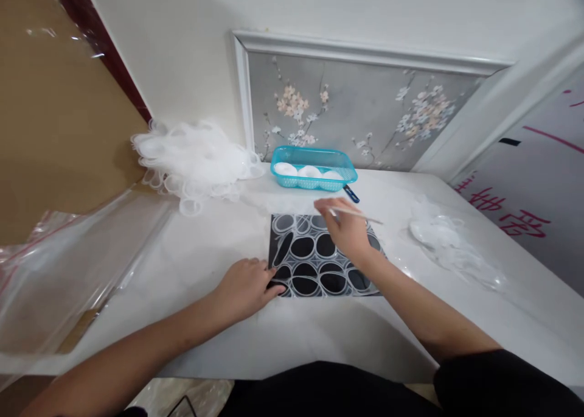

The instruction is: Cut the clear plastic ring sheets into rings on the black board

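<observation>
left hand (244, 288), fingers apart, bracing black white-ringed sheet (302, 248) inside white desk (210, 240) front edge, right fingers clamping thin pale stick (365, 215); likely needs steadiness next.

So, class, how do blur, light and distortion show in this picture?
Head view throughout: the right hand and its thin stick look blurred; pale glare streaks the clear plastic; a soft shadow dims the white table toward its near edge; the wall frame slants, perhaps from wide-angle distortion.

Patterned sheet (302, 246) partly hidden behind the right grip (347, 229) and forearm (424, 304)
</observation>
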{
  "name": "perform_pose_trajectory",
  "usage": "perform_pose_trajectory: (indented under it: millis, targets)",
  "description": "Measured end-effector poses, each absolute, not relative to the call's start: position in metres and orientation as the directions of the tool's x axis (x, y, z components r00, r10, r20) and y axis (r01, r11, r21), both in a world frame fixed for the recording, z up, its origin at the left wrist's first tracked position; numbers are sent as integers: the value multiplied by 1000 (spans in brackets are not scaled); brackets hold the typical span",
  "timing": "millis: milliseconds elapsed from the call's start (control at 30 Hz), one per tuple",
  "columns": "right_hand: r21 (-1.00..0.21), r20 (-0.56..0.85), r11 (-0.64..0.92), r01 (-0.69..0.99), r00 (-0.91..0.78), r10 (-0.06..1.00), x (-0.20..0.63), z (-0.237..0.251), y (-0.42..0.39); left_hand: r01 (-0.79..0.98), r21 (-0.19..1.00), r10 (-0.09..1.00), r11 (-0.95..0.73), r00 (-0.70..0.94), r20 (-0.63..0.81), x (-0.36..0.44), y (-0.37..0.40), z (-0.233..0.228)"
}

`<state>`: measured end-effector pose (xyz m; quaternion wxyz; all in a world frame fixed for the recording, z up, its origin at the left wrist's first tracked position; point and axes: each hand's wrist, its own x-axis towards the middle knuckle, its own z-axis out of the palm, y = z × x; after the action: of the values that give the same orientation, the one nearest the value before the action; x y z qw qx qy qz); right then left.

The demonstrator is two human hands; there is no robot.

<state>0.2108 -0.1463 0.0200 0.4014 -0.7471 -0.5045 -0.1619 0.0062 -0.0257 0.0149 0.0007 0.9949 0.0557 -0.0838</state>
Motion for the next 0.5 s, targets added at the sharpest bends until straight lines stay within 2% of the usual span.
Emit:
perform_pose_trajectory:
  millis: [100,200,267,333,367,400,433,500]
  targets:
    - [-593,528,-72,802,455,717,194,-4,-166,115,-78,113,-990,993,37,8,-26,5]
    - [-737,440,-53,674,538,719,199,-14,-173,47,-165,17,-985,984,176,11,-25,-5]
    - [-776,469,-39,630,617,631,217,-3,-172,-1,-157,-31,-988,981,189,13,-22,-10]
    - [-774,550,-34,633,698,459,234,15,-171,-3,-112,-22,-994,984,174,15,-19,-11]
    - [-758,579,-43,651,701,416,239,22,-171,11,-94,-5,-996,985,172,15,-18,-11]
    - [-739,590,-52,671,683,430,239,26,-171,25,-85,9,-996,985,174,16,-17,-11]
    - [-722,572,-64,689,646,505,236,26,-171,31,-84,15,-996,983,183,16,-18,-10]
    - [-719,442,-86,690,549,709,220,16,-172,7,-84,-11,-996,978,207,15,-21,-9]
